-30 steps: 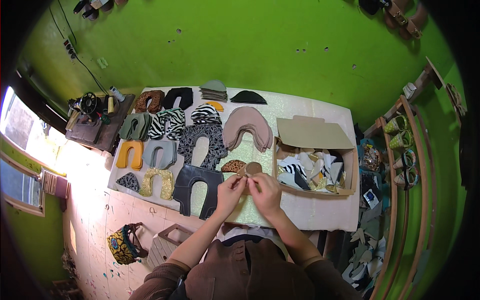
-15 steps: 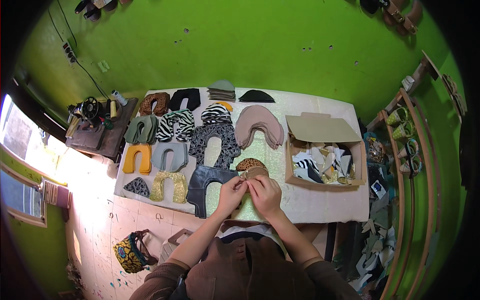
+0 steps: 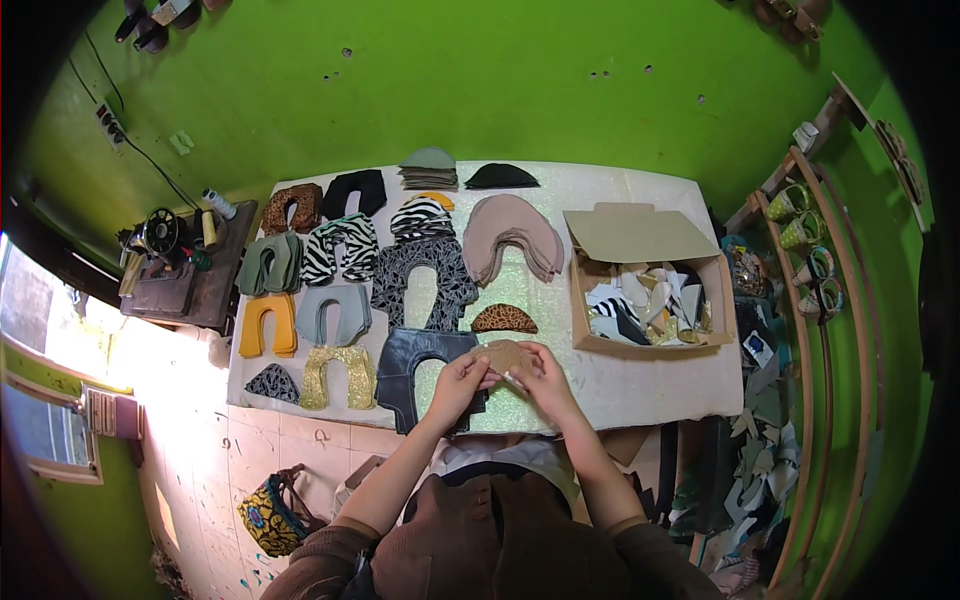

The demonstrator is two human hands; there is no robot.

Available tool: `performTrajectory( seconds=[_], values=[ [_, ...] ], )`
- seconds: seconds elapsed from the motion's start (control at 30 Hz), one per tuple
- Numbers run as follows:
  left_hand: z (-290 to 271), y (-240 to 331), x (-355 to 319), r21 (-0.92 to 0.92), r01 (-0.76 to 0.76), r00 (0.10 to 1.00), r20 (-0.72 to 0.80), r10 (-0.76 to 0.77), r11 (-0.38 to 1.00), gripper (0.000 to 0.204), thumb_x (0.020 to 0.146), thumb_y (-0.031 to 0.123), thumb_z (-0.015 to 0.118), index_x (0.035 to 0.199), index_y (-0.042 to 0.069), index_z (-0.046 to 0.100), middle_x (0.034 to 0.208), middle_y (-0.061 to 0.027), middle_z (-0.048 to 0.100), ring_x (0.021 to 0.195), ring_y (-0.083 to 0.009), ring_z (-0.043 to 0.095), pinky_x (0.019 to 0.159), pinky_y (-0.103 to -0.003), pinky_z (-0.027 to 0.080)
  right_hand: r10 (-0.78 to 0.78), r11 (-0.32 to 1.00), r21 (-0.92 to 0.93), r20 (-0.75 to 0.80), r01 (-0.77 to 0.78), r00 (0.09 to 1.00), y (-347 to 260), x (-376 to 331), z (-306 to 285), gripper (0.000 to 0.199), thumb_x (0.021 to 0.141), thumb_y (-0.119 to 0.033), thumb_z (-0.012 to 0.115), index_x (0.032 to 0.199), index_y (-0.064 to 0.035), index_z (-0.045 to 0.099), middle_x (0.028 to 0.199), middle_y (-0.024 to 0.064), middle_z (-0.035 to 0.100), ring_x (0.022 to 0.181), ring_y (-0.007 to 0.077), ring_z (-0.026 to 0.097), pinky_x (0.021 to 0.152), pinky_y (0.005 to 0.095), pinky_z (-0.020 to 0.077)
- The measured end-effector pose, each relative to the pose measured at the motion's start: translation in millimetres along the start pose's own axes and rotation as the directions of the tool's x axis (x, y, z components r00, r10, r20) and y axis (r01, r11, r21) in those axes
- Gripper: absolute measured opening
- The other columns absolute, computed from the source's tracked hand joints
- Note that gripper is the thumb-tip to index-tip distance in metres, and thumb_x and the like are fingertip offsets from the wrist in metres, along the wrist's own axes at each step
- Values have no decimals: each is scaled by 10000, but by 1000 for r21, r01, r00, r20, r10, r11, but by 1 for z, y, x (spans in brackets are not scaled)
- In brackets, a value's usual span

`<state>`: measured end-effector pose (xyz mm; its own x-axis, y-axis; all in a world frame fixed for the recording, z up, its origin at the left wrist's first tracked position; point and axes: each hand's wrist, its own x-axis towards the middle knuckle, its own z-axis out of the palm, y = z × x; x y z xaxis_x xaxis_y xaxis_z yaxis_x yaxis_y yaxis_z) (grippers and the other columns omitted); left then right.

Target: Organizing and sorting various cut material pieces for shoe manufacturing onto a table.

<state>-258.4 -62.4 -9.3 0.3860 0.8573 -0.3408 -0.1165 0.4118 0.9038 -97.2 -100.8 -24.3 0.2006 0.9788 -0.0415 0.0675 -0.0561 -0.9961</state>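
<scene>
Between both hands, just above the table's near edge, is a small stack of tan-brown cut pieces [image 3: 506,356], slightly fanned. My left hand [image 3: 460,387] pinches its left end. My right hand [image 3: 546,382] grips the right end with thumb and fingers. A leopard-print half-moon piece [image 3: 504,318] lies just beyond the hands. Beside my left hand rests a dark navy arch-shaped piece [image 3: 398,378], partly covered by that hand. Behind it is a black-and-grey patterned arch stack [image 3: 393,285], and farther back a dusty-pink arch stack [image 3: 505,215].
Rows of cut arches in gold [image 3: 317,390], mustard [image 3: 252,328] and other colours cover the table's left side. An open cardboard box [image 3: 650,338] of scraps stands at the right. Farther left is a sewing machine [image 3: 165,250]; a wooden shoe rack [image 3: 815,350] stands right.
My hands have moved slightly apart, and the brown pieces now show broader and fanned between them. More of the leopard-print piece shows. The whole view has shifted slightly.
</scene>
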Motion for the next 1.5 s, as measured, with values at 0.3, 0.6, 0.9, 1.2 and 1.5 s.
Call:
performTrajectory(
  seconds=[0.3, 0.6, 0.9, 1.2, 1.5],
  values=[
    [-4, -13, 9, 249, -12, 1000, -2, 13, 968, 280, 911, 163, 492, 1072, -63, 527, 937, -88, 621, 840, -89, 590, 736, -198, 467, 177, 975, 138, 4, -176, 984, 30, 23, -31, 198, 859, -2, 484, 1043, 6, 558, 925, 59, 593, 850, 107, 550, 771, 218, 431],
    [0, 3, 8, 580, -207, 956, -50, 288, 788, 243, 865, 120, 522, 1058, -24, 552, 934, -114, 609, 804, -150, 590, 716, -254, 460, 28, 956, -288, -76, -49, 997, 51, 39, -30, 170, 850, -2, 480, 970, -14, 599, 821, 78, 605, 741, 138, 545, 690, 251, 435],
    [11, -11, 15, 853, -373, 923, 303, 236, 364, 314, 770, 165, 566, 1056, 38, 544, 1031, -141, 543, 958, -302, 536, 820, -383, 445, -156, 713, -684, 60, 154, 986, 37, 25, -29, 306, 755, -86, 573, 1059, -53, 570, 1020, 133, 538, 1018, 305, 491, 864, 372, 401],
    [23, -30, 44, 891, -444, 869, 454, 195, -96, 556, 719, 199, 614, 1192, -6, 407, 1127, -187, 491, 953, -300, 540, 788, -368, 464, -118, 561, -772, 282, 298, 952, 30, 21, -33, 588, 680, -216, 696, 1192, -47, 464, 1149, 128, 473, 1094, 308, 431, 919, 390, 360],
    [23, -41, 56, 869, -451, 845, 489, 215, -202, 483, 763, 166, 536, 1197, -5, 409, 948, -134, 528, 845, -256, 559, 697, -335, 484, -145, 571, -763, 271, 304, 952, 34, 20, -30, 606, 690, -220, 682, 1217, -40, 441, 1164, 125, 462, 1100, 299, 428, 928, 382, 341]
  ],
)
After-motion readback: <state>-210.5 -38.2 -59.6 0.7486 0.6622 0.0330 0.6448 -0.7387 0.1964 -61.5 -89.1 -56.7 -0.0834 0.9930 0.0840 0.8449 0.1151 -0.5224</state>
